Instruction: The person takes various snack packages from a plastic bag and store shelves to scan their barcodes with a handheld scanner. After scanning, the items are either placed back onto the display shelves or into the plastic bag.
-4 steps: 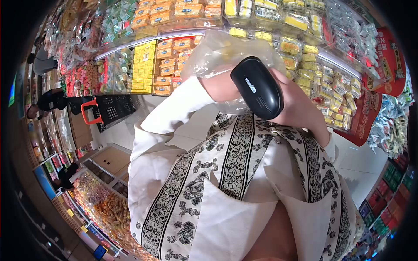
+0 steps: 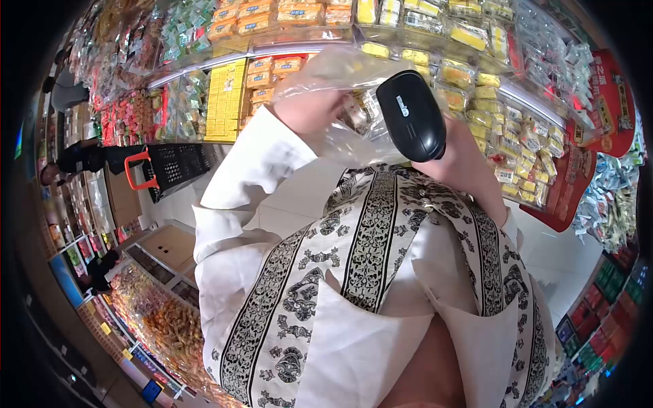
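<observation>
A clear plastic bag (image 2: pixel 326 71) is spread between my two hands in front of the candy shelves. Small wrapped packets (image 2: pixel 356 114) show through its film. My left hand (image 2: pixel 309 110), at the bag's left side, is closed on the film, its fingertips hidden behind it. On the other side my right hand (image 2: pixel 459 146) also grips the bag. A black rounded device (image 2: pixel 410 115) with a small white label sits over that hand and covers most of its fingers.
Shelves ahead hold yellow-wrapped packets (image 2: pixel 476 102), orange packets (image 2: pixel 289 64) and a stack of yellow boxes (image 2: pixel 226 92). A black basket with a red handle (image 2: pixel 139 170) stands at the left. Red signs (image 2: pixel 568 183) edge the right display. People (image 2: pixel 78 158) are at the far left.
My left hand has drawn back to the left and slightly up. My right hand and the black device have shifted up and right. Packets now show through the bag.
</observation>
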The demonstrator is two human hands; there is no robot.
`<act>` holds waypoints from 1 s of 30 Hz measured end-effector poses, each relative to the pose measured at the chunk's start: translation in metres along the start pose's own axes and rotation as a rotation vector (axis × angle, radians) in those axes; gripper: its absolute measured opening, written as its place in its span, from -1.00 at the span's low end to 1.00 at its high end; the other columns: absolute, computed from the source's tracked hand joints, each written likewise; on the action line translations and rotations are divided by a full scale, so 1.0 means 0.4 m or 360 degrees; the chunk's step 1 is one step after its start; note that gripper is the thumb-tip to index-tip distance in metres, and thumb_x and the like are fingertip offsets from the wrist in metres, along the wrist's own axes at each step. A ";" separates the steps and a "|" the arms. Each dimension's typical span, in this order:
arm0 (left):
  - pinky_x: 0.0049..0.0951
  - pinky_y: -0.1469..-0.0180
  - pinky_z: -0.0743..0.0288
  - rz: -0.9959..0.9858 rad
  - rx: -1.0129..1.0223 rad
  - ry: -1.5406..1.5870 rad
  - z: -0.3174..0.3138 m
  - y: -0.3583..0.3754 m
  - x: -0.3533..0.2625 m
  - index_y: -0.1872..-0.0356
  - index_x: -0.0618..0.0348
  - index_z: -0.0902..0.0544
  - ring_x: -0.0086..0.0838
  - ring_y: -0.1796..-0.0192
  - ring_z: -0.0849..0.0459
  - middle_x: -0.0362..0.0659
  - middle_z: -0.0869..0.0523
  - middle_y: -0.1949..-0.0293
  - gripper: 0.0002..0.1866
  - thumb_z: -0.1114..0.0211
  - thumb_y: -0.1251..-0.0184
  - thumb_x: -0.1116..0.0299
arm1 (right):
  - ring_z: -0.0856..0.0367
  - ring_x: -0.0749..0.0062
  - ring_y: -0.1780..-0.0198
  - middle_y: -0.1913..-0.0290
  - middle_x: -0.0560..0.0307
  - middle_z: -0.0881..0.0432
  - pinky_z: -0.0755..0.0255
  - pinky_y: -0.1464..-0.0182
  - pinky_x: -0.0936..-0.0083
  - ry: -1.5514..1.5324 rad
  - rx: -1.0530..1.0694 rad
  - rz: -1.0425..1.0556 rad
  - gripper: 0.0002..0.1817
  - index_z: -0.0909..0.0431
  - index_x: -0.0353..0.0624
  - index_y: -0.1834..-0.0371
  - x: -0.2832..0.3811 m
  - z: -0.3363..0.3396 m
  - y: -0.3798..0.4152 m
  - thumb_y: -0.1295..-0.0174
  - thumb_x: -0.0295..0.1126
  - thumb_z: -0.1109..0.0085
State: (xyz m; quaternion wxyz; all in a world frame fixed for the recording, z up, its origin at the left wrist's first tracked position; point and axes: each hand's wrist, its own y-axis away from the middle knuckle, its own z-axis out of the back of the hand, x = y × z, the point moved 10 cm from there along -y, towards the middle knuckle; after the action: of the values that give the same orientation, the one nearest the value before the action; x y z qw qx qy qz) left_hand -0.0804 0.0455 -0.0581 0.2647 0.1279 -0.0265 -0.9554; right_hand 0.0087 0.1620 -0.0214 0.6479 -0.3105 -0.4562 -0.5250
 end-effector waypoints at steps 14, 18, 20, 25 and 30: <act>-0.30 0.07 -0.40 0.0022 0.0354 -0.0064 -0.115 -0.050 0.101 0.10 0.20 -0.50 -0.17 0.14 -0.55 0.03 -0.57 0.20 -0.67 -0.15 -0.04 0.42 | -0.56 0.21 0.30 0.30 -0.03 -0.55 -0.40 0.21 0.46 -0.0013 -0.0266 0.0297 -0.47 -0.41 -0.25 0.18 0.076 0.051 0.034 0.31 -0.38 -0.34; -0.31 0.08 -0.40 0.0005 0.0341 -0.0050 -0.105 -0.049 0.102 0.11 0.21 -0.51 -0.17 0.14 -0.55 0.03 -0.57 0.20 -0.68 -0.16 -0.04 0.42 | -0.56 0.23 0.36 0.38 -0.02 -0.55 -0.39 0.27 0.47 -0.0051 -0.0214 0.0137 -0.52 -0.42 -0.27 0.26 0.032 0.025 0.038 0.32 -0.39 -0.35; -0.31 0.08 -0.41 0.0013 0.0328 -0.0037 -0.092 -0.039 0.099 0.12 0.21 -0.52 -0.18 0.14 -0.55 0.03 -0.57 0.19 -0.69 -0.17 -0.04 0.43 | -0.55 0.26 0.41 0.44 0.01 -0.56 -0.39 0.30 0.48 -0.0150 -0.0166 0.0017 -0.56 -0.42 -0.27 0.30 0.005 0.007 0.032 0.32 -0.40 -0.35; -0.32 0.10 -0.41 0.0016 0.0264 -0.0005 -0.043 -0.038 0.080 0.15 0.21 -0.53 -0.18 0.14 -0.55 0.02 -0.57 0.19 -0.71 -0.18 -0.03 0.43 | -0.54 0.31 0.41 0.43 0.02 -0.56 -0.39 0.30 0.49 -0.0175 -0.0232 0.0029 -0.55 -0.43 -0.26 0.29 -0.006 0.016 0.042 0.33 -0.42 -0.36; -0.33 0.12 -0.42 -0.0004 0.0218 0.0017 0.008 -0.043 0.056 0.17 0.21 -0.54 -0.19 0.15 -0.55 0.02 -0.58 0.19 -0.73 -0.19 -0.03 0.44 | -0.55 0.44 0.38 0.40 0.13 -0.58 -0.41 0.26 0.53 -0.0277 -0.0549 -0.0071 -0.59 -0.45 -0.24 0.30 -0.033 0.055 0.063 0.29 -0.46 -0.37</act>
State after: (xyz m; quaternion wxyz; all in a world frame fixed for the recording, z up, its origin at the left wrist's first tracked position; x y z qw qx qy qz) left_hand -0.1082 0.0488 -0.0622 0.2542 0.1509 -0.0902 -0.9510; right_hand 0.0266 0.1932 -0.0229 0.5314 -0.4510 -0.4206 -0.5808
